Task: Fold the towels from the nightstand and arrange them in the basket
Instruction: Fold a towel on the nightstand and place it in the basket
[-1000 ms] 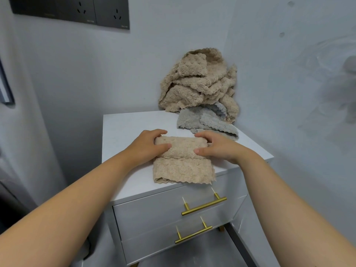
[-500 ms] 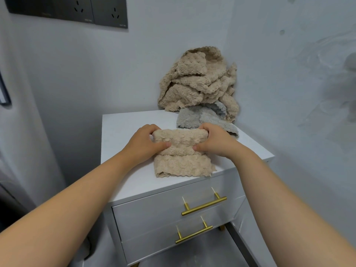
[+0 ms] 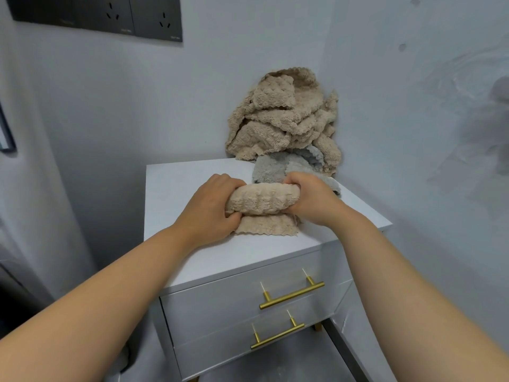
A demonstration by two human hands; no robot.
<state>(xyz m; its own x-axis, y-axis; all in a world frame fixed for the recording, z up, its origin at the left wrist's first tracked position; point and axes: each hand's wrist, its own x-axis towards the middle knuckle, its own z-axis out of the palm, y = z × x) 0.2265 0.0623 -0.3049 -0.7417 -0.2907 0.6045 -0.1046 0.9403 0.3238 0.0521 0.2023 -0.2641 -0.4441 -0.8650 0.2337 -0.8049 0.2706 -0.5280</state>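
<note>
Centre of frame: a beige towel [image 3: 264, 201], rolled into a thick fold, is held at both ends. The left hand [image 3: 212, 208] has its grip closed round the left end, fingers curled over the top and thumb under the roll. The right hand [image 3: 311, 199] has its grip closed round the right end, fingers curled over the top; its thumb is hidden. The roll lies directly between the two grips, raised off the white nightstand [image 3: 176, 183]. The towel's lower layer hangs beneath the roll and rests flat on the top, near the front edge.

Upper centre: a heap of unfolded beige towels [image 3: 283, 119] leans in the wall corner, with a grey towel [image 3: 271, 170] at its foot, just beyond the right hand.

Lower centre: two brass drawer handles [image 3: 292, 295]. Upper left: a dark socket panel [image 3: 110, 15] on the wall.
</note>
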